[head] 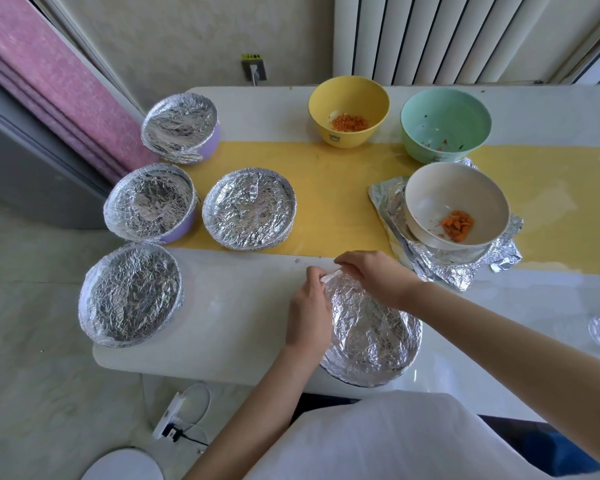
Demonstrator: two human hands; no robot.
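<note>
A foil-covered bowl (371, 337) stands at the near edge of the white table (243, 306), right in front of me. My left hand (309, 310) curls over its left far rim and pinches the foil there. My right hand (374, 275) reaches across the far rim, its fingers curled on the foil edge beside the left hand. The bowl under the foil is hidden.
Several foil-covered bowls stand at the left, the nearest one (130, 294) and another (249, 209) on the yellow runner. A white bowl with carrot pieces (456, 206) sits on loose foil at the right. Behind are a yellow bowl (349, 110) and a green bowl (445, 124).
</note>
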